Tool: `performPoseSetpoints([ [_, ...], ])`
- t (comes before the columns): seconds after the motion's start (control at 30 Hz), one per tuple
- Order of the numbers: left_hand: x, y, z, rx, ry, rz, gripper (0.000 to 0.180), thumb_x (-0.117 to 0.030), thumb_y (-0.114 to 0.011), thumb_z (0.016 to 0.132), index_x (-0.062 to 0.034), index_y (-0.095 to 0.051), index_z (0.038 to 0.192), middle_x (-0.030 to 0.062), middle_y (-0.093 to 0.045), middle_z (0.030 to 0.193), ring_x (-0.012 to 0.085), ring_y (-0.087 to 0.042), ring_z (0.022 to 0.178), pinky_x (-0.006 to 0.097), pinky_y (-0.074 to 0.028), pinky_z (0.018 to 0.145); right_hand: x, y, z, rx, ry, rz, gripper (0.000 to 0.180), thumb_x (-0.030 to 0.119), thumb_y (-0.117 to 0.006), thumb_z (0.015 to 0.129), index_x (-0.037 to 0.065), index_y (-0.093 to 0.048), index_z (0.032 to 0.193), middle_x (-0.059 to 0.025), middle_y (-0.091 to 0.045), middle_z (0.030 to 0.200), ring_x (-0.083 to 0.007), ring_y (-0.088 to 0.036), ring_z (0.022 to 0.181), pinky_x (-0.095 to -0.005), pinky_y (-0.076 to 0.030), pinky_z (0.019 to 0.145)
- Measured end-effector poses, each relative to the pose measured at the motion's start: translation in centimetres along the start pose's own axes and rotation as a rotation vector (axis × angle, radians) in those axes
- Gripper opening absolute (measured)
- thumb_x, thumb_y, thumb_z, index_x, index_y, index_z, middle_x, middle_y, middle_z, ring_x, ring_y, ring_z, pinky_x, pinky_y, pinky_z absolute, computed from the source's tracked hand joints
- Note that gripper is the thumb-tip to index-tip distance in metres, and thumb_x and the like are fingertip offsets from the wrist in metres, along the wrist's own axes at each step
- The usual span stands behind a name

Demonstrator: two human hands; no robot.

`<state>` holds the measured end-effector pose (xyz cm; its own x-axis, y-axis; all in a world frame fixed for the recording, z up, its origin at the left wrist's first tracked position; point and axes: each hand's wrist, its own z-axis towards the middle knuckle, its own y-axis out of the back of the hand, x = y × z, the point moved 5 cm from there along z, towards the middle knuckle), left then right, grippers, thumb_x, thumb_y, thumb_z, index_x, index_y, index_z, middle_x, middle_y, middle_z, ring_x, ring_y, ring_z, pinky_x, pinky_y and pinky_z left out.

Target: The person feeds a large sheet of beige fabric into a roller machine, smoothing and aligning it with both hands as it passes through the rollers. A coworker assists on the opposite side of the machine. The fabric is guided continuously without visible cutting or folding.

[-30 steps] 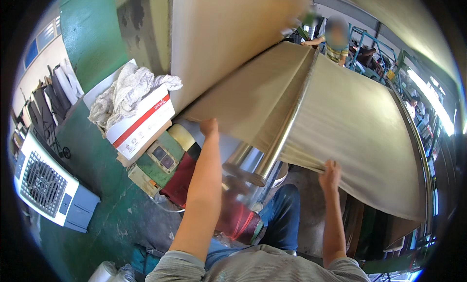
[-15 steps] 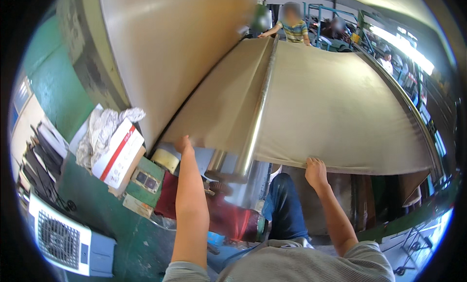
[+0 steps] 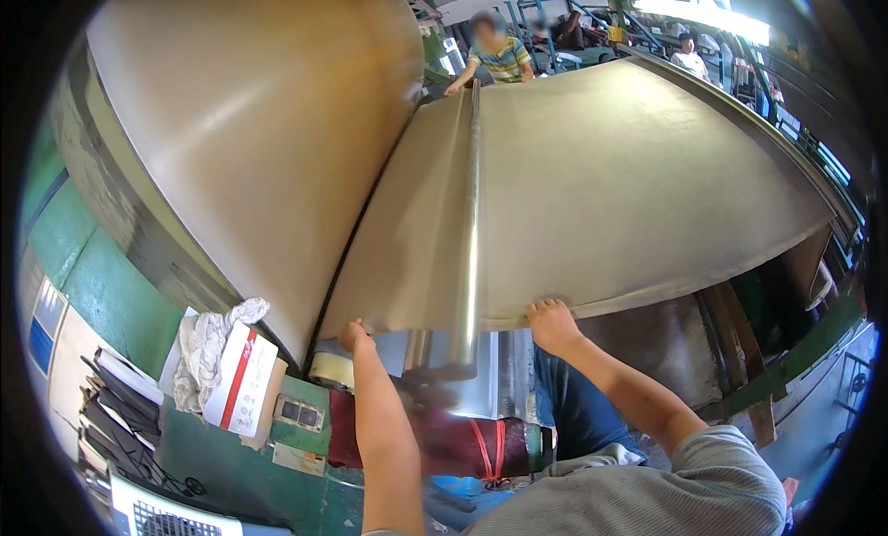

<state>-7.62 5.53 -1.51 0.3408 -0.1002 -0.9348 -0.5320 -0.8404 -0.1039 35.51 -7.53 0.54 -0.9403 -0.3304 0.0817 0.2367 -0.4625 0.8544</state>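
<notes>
indoors, hands (image 3: 354,336) (image 3: 553,327) grip sheeting (image 3: 638,189) near a box (image 3: 242,381) of crumpled cloth (image 3: 200,356).

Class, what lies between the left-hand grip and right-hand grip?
Between the left-hand grip and right-hand grip, the head view shows the near edge of the beige fabric sheet, crossed by a shiny metal roller jutting past it.

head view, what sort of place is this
Most likely a factory or workshop processing sheet material: a wide tan sheet crossed by a long metal roller, beside what looks like a large machine drum.
</notes>
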Motion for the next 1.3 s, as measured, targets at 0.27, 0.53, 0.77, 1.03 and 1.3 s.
performPoseSetpoints([
  [0.27,1.9,-2.6,2.0,0.409,0.103,0.210,0.017,-0.007,-0.045,0.083,-0.0055,-0.060,0.092,0.0079,-0.060,0.083,0.0216,-0.059,0.068,0.031,-0.043,0.047,3.0,-2.4,2.3,-0.004,0.019,0.156,0.012,0.008,-0.055,0.069,0.003,-0.052,0.079,-0.0137,-0.056,0.081,-0.0283,-0.055,0.082,-0.0379,-0.044,0.075],
  [0.53,1.2,1.0,4.6,-0.055,-0.035,0.159,0.015,-0.006,-0.061,0.075,-0.0035,-0.063,0.090,0.0088,-0.060,0.074,0.0218,-0.054,0.054,0.032,-0.042,0.044,-7.0,0.9,-0.9,0.019,-0.114,-0.005,0.016,0.006,-0.051,0.073,0.005,-0.055,0.088,-0.0147,-0.053,0.096,-0.0304,-0.049,0.095,-0.0388,-0.041,0.082],
  [0.77,1.2,-1.9,2.8,0.500,0.140,0.145,0.018,-0.013,-0.047,0.083,-0.0065,-0.062,0.088,0.0064,-0.060,0.076,0.0182,-0.054,0.054,0.030,-0.043,0.044,-18.0,5.6,-7.4,-0.055,-0.341,-0.148,0.010,0.003,-0.052,0.066,0.004,-0.055,0.076,-0.0147,-0.056,0.079,-0.0307,-0.054,0.083,-0.0399,-0.042,0.073],
  [1.03,0.0,-0.3,0.2,0.059,0.044,0.123,0.017,-0.011,-0.051,0.080,-0.0049,-0.061,0.093,0.0076,-0.063,0.083,0.0181,-0.055,0.062,0.030,-0.038,0.044,-10.5,3.7,-7.9,0.007,-0.296,-0.052,0.008,0.006,-0.049,0.070,0.003,-0.056,0.074,-0.0158,-0.060,0.077,-0.0323,-0.058,0.079,-0.0399,-0.044,0.074],
  [1.3,0.7,-0.1,3.1,0.097,0.014,0.070,0.019,-0.004,-0.066,0.073,0.0013,-0.065,0.091,0.0162,-0.064,0.093,0.0263,-0.062,0.075,0.037,-0.049,0.060,-4.8,1.6,-6.1,0.036,-0.204,0.069,0.009,0.008,-0.049,0.071,0.003,-0.056,0.075,-0.0155,-0.060,0.077,-0.0317,-0.059,0.080,-0.0396,-0.044,0.073],
])
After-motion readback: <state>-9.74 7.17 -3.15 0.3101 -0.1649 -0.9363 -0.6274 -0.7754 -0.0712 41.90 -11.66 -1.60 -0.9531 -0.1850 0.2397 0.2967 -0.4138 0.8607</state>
